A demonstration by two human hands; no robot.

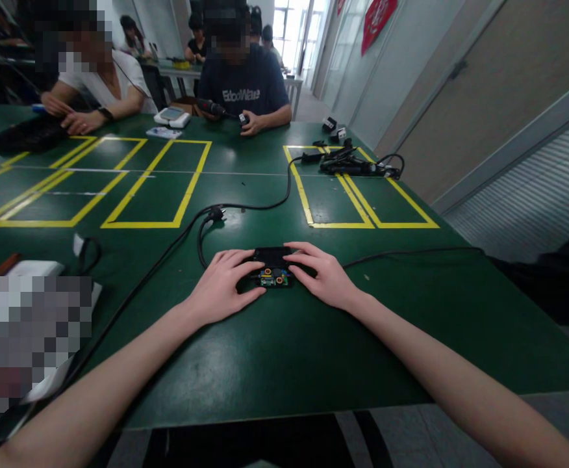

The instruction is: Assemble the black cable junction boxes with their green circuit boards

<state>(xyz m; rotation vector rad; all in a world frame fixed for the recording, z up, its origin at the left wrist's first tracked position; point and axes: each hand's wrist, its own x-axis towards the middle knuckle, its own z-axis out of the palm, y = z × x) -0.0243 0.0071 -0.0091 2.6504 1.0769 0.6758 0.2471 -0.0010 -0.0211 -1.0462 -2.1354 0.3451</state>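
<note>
An opened black power adapter (273, 255) lies on the green table in front of me. Its circuit board (273, 277) shows copper-wound coils and small parts in the near half of the casing. My left hand (223, 283) grips the adapter's left side, thumb at the near edge and fingers along the far part. On the right side, my right hand (326, 276) holds it with curled fingers, the fingertips on the casing's edge. A black cable (411, 251) runs off to the right from behind my right hand. The undersides of both hands' fingers are partly hidden.
A power plug (216, 214) on a black cord lies beyond my left hand. Farther right is a pile of black adapters and cables (347, 161) over yellow tape outlines. Across the table, one person (245, 84) holds a power screwdriver; another person (102, 84) handles something black.
</note>
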